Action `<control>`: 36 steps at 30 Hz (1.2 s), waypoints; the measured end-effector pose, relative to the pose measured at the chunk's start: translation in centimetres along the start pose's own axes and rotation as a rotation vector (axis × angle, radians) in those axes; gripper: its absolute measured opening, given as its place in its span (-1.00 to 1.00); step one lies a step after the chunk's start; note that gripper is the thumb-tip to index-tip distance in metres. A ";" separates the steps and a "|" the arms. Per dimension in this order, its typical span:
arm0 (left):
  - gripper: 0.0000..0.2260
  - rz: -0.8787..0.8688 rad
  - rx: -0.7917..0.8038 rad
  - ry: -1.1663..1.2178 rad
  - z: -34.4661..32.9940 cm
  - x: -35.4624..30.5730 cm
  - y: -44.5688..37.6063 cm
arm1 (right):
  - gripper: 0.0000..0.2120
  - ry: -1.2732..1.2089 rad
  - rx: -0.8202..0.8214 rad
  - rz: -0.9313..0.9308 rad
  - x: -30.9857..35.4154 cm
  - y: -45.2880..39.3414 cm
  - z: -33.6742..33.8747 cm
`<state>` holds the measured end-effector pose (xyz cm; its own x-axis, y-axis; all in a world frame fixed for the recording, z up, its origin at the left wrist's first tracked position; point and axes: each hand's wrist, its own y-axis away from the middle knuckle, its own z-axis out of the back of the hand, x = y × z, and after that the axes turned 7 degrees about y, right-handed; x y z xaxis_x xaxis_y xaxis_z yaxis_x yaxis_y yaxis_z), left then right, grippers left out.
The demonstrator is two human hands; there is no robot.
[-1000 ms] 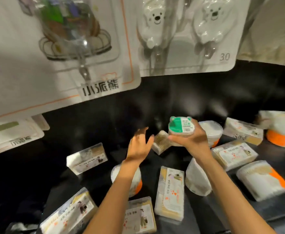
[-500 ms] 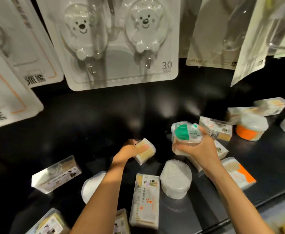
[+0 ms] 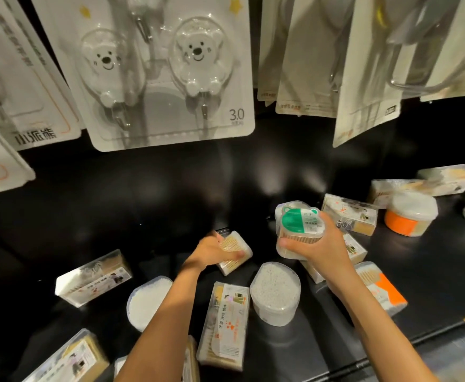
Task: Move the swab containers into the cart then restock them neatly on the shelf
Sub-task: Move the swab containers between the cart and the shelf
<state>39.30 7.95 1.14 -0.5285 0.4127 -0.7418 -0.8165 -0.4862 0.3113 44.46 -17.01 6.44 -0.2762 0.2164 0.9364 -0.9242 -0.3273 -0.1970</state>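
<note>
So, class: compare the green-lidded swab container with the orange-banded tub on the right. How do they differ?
The green-lidded container is held up off the shelf in the right hand; the orange-banded tub sits on the black shelf, untouched. The first has a green label on top; the second has a white lid. Both are clear plastic.

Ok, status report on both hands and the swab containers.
Right hand gripping green-lidded tub, lifted. Left hand closed on small swab box at shelf level. Other containers scattered close around.
</note>
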 end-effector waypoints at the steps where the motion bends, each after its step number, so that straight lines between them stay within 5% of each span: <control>1: -0.50 -0.022 -0.031 0.048 -0.1 0.2 0.2 | -0.42 -0.001 0.003 -0.005 -0.1 0.0 0.2; 5: -0.36 -0.092 -0.079 0.337 -0.1 1.1 1.3 | -0.39 0.000 0.011 -0.011 -0.6 0.2 0.5; 17: -0.41 -0.248 -0.267 0.532 -0.1 -1.7 7.6 | -0.42 -0.219 0.130 -0.079 -0.7 1.7 0.5; 24: -0.46 -0.475 -0.159 0.536 -1.8 -4.3 13.1 | -0.38 -0.156 0.116 0.003 -0.1 4.4 2.6; 36: -0.39 -0.671 0.257 0.525 -9.8 -9.2 18.1 | -0.33 -0.054 -0.203 -0.042 -1.4 16.5 11.5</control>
<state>31.64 -12.25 7.78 0.2028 0.1111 -0.9729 -0.9762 -0.0547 -0.2097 32.64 -33.26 5.23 -0.2267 0.1744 0.9582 -0.9703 -0.1262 -0.2066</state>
